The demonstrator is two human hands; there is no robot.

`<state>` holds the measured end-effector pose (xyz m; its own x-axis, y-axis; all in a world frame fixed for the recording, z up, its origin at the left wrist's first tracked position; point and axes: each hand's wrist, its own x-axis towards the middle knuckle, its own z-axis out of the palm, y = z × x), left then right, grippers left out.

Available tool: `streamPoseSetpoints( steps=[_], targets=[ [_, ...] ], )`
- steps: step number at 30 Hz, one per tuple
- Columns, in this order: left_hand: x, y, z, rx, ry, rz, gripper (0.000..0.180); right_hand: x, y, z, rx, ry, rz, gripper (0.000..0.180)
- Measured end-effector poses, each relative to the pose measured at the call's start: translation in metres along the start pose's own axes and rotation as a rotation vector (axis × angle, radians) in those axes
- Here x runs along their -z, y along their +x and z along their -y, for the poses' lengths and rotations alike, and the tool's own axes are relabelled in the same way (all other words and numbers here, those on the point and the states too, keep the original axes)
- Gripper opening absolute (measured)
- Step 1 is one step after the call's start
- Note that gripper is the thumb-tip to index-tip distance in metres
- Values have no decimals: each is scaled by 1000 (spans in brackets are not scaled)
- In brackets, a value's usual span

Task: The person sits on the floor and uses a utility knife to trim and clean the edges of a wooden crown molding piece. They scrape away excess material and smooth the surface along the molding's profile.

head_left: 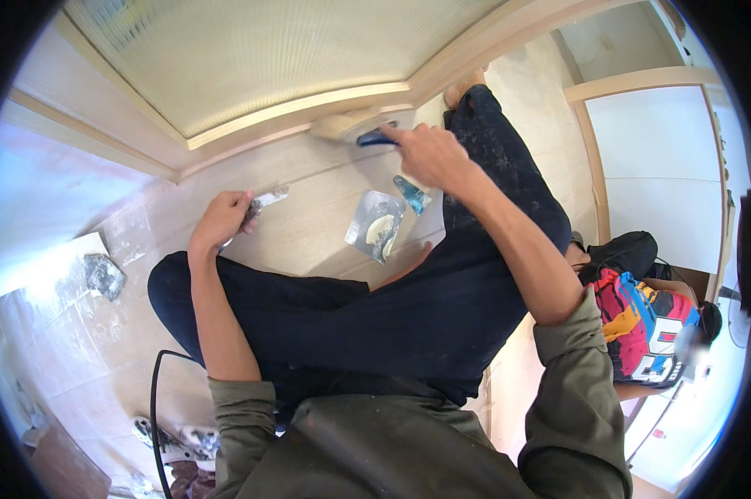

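Observation:
I sit cross-legged on the floor by a wooden frame point(300, 119) with a ribbed glass panel point(292, 58). My right hand point(433, 154) is closed around the blue handle of a wide scraper point(378, 137). Its pale head, blurred, lies against the lower edge of the frame. In my closed left hand point(221, 220) is a putty knife point(267, 198), its blade smeared whitish, held low over the floor away from the frame. Between my hands lies a flat metal plate point(367, 218) with a cream lump of filler on it. A turquoise-handled tool point(413, 193) rests beside the plate.
Pale floor tiles point(68, 341) with white smears extend at the left, where a smeared grey scrap point(103, 277) lies. A black cable point(155, 399) curves beside my left leg. At the right a person point(641, 324) in a colourful top sits near a white cabinet point(654, 158).

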<state>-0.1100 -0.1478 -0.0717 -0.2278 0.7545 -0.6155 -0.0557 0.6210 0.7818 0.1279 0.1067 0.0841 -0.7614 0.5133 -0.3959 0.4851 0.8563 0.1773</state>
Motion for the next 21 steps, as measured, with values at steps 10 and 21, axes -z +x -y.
streamPoseSetpoints(
  steps=[10, 21],
  targets=[
    [21, -34, -22, -182, -363, 90, 41, -6, 16, 8, -156, 20, 74, 36],
    [74, -91, 9, -877, -1143, 163, 38, 16, -14, 79, -69, 216, -78, 57]
  ],
)
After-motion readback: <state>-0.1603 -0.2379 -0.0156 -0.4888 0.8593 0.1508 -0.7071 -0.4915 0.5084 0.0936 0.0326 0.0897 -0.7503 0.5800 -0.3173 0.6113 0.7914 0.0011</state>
